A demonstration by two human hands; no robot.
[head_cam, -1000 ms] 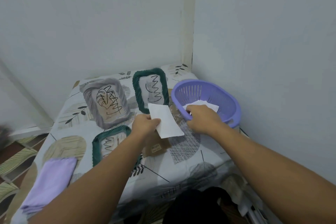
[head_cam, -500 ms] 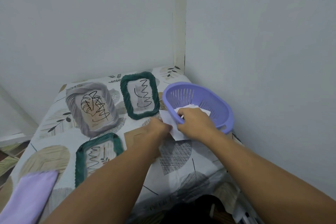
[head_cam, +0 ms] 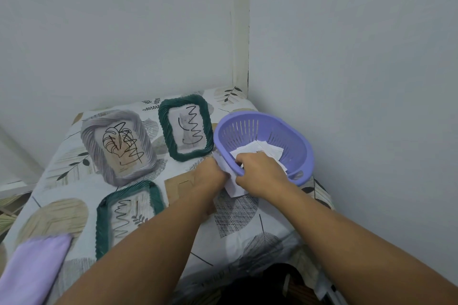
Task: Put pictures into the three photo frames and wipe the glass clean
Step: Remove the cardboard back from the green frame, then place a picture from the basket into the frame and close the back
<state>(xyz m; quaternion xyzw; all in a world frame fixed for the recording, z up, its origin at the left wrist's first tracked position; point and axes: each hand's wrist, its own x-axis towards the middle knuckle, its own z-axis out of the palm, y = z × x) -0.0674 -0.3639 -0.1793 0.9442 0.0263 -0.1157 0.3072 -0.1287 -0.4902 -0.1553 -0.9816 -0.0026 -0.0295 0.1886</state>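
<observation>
Head view, looking down on a table [head_cam: 247, 238] draped in a leaf-patterned cloth and set into the corner of two pale walls. Both hands meet at the near rim of a purple slotted basket [head_cam: 301, 142] standing at the right of the table, close to the right wall. The left hand [head_cam: 210, 176] holds a white sheet of paper [head_cam: 234, 187] just outside the basket's near edge; its fingers are curled about the sheet, though most of them are hidden behind the hand. The right hand [head_cam: 260, 171] reaches over the basket rim, its fingers bent down onto the loose white papers [head_cam: 265, 150] lying inside; whether it pinches one of them or only the rim cannot be told.

Three photo frames lie flat on the cloth, left of the basket. A grey frame [head_cam: 118, 146] sits at the far left, with black scribbles on its glass over a leaf picture. A dark green frame [head_cam: 186, 127] lies just beside the basket, with a cat picture under scribbled lines. A second green frame [head_cam: 128, 213], partly blurred and also scribbled upon, lies nearer the person, its right edge passing under the left forearm. A brown backing board [head_cam: 181, 184] shows beneath the left wrist. A folded lilac cloth [head_cam: 34, 272] rests at the near left corner of the table.
</observation>
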